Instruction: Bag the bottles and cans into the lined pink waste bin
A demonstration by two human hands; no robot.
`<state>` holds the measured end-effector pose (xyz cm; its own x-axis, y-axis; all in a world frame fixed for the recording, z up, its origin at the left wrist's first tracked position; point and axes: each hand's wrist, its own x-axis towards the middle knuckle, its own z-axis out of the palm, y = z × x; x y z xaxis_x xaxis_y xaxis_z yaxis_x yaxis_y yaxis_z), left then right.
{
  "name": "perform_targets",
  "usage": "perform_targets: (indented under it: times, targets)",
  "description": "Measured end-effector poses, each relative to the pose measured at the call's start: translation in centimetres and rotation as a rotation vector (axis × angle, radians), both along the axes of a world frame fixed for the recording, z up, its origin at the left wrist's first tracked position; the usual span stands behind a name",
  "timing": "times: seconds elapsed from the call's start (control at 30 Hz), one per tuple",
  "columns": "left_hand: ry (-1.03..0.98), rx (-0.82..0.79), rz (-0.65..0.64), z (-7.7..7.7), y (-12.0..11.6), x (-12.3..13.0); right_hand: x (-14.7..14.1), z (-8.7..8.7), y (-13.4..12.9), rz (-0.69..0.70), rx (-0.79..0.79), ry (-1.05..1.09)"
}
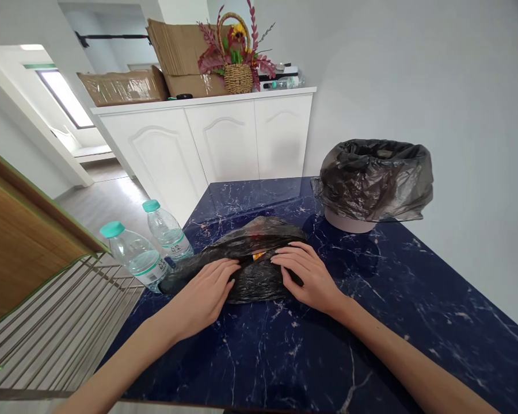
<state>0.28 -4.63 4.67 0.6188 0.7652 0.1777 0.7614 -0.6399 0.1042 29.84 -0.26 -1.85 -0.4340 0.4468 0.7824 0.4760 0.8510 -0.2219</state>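
Observation:
A crumpled black plastic bag lies flat on the dark blue marble table, with something orange showing through near its middle. My left hand rests palm down on the bag's near left part, fingers together and stretched out. My right hand presses on the bag's right part, fingers spread toward the orange spot. Neither hand grips anything that I can see; both lie on top of the plastic.
A small bin lined with a black bag stands at the back right of the table. Two water bottles with teal caps stand at the table's left edge, beside a metal rack. White cabinets carry cardboard and a flower basket.

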Motion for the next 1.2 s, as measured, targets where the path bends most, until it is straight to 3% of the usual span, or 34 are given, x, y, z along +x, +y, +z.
perform_targets:
  times: [0.1, 0.27, 0.47, 0.7, 0.8, 0.93, 1.1, 1.2]
  targets:
    - [0.064, 0.101, 0.052, -1.4, 3.2, 0.3, 0.1, 0.0, 0.1, -0.016, -0.034, -0.027]
    - [0.068, 0.177, 0.114, -1.2, 7.7, 2.2, 0.2, -0.6, 0.4, -0.051, -0.091, -0.16]
    - [0.089, 0.113, 0.122, -0.7, 11.7, 5.2, 0.7, -1.2, 1.2, -0.217, -0.106, -0.158]
    - [0.128, 0.003, 0.235, -1.3, 15.4, 6.9, 1.5, -1.2, 2.1, -0.455, -0.102, -0.08]
    - [0.135, -0.028, 0.279, -1.6, 15.9, 7.7, 1.8, -0.6, 2.3, -0.476, -0.089, -0.04]
    - [0.106, -0.024, 0.285, -1.1, 15.4, 8.7, 2.1, 0.8, 2.1, -0.315, -0.027, -0.076]
    - [0.054, -0.005, 0.249, 1.4, 13.6, 8.9, 2.0, 1.3, 1.6, -0.059, -0.008, -0.154]
    - [0.018, 0.008, 0.213, 2.9, 12.6, 8.3, 2.0, 0.9, 1.7, -0.022, -0.045, -0.196]
